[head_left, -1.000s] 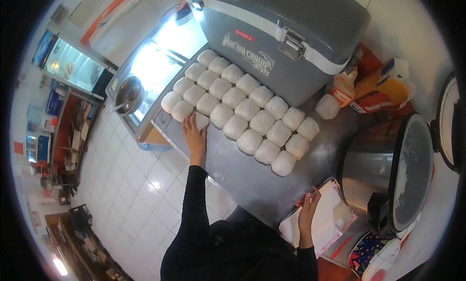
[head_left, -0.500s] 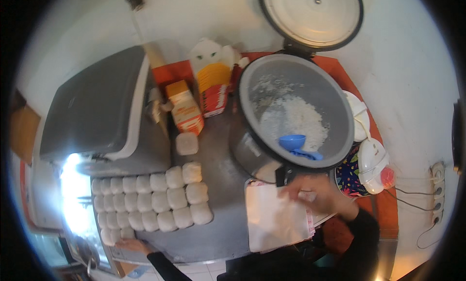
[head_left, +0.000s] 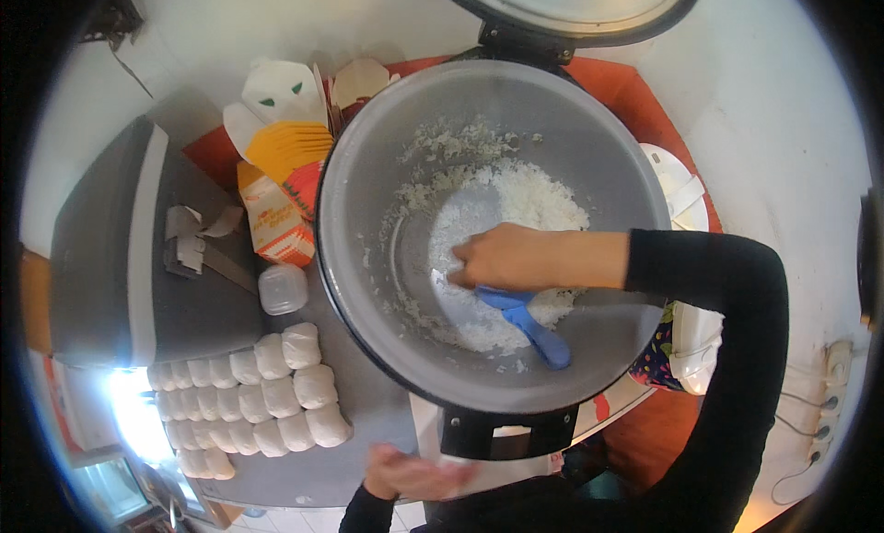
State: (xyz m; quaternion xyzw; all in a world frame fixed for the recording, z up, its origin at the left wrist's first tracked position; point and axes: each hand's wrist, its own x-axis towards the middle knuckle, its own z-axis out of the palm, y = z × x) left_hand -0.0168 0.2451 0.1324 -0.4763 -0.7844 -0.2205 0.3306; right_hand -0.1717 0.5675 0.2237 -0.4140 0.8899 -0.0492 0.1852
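Note:
My right hand [head_left: 511, 258] reaches down inside a large rice cooker [head_left: 368, 141] that holds a heap of white rice [head_left: 534, 197]. Its fingers are curled, and a bit of white shows at their tips; I cannot make out what they grip. Just below this hand a blue scoop [head_left: 534, 335] lies on the rice, its handle toward the cooker's front. Smeared by motion, my left hand [head_left: 419, 473] is beside the cooker's front handle [head_left: 506, 432], over white paper sheets [head_left: 428, 427]. To its left, white rounded lumps [head_left: 253, 404] sit packed in rows on the grey counter.
The cooker's lid [head_left: 571, 8] stands raised at the back. Folded food cartons [head_left: 276, 224] and a small clear tub [head_left: 283, 289] are left of the cooker, near a grey bin-like box [head_left: 101, 247]. White lidded containers [head_left: 677, 183] stand at its right; cords hang from a wall socket strip [head_left: 833, 386].
My right hand has gone from above the paper sheets into the cooker. My left hand has left the front row of lumps and moved right. The view has shifted closer to the cooker.

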